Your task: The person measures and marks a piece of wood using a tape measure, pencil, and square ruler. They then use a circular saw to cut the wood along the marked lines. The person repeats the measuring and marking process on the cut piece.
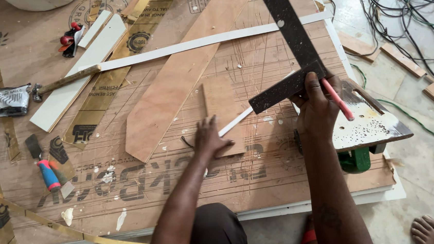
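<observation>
At the far left we see a small chisel-like tool with a red and blue handle [49,175] lying on the big plywood sheet [130,196], and above it a hammer with a wooden handle [66,80] resting across a white laminate board [76,71]. A long tapered plywood offcut [173,84] runs diagonally, its point toward us.

Our left hand [210,139] presses flat, fingers spread and gripping nothing, on a small rectangular plywood piece [222,114] whose long axis runs away from us. A thin white strip [236,121] slants under it, rising toward the right.

Our right hand [318,106] is closed around the short arm of a black steel try square [293,43], paint-speckled, with its long blade pointing up and slightly left; the same hand pinches a red pencil [337,99] angled down to the right. Just beyond sits a circular saw's spotted metal baseplate [366,118] with a green body. Tangled cables [404,14] and wood scraps lie on the floor at the right, and a bare foot [431,230] shows at the bottom.
</observation>
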